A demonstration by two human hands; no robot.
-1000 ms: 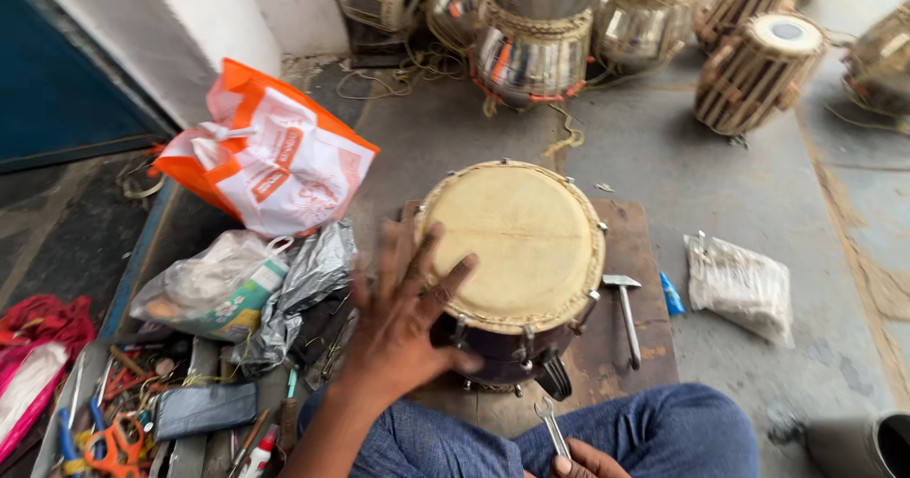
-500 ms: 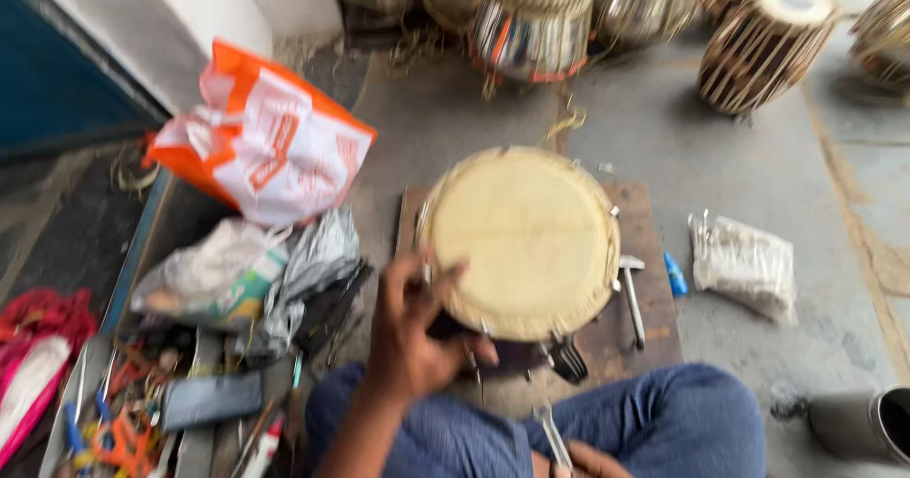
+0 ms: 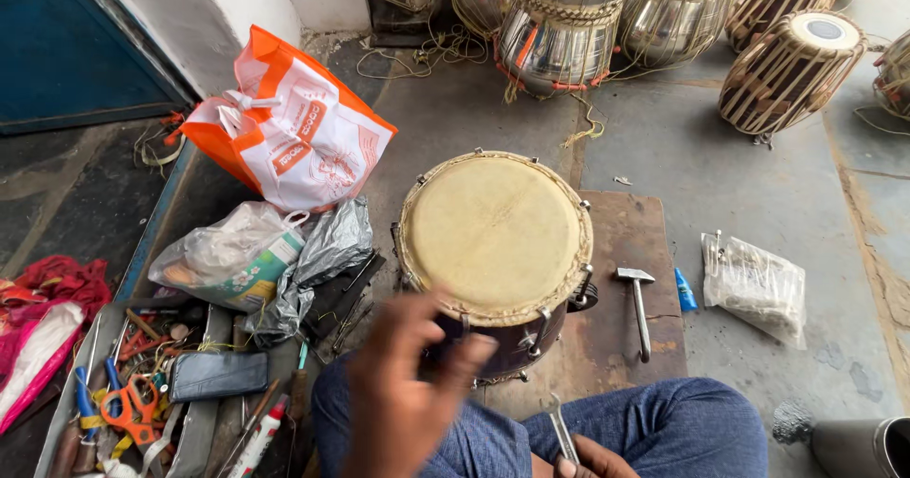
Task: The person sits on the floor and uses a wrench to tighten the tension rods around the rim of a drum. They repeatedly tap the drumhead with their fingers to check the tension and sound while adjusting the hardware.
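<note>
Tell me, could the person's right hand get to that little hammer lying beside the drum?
Probably yes. The hammer lies bare on the wooden board just right of the drum, with nothing over it. But the right hand, low by the knee, already grips a thin metal tool, which it might need to put down first.

One drum (image 3: 495, 236), one hammer (image 3: 638, 298), two hands (image 3: 403, 397), three plastic bags (image 3: 289, 132) beside it.

- Drum (image 3: 495, 236) occupies the centre of the wooden board (image 3: 630, 236); its skin is uncovered from above
- Right of drum: hammer (image 3: 638, 298) lies on the board; bare strip between the two
- Left of drum: plastic bags (image 3: 284, 260) crowd close
- Far side: open concrete floor (image 3: 654, 146) up to the metal drums (image 3: 559, 27)
</note>
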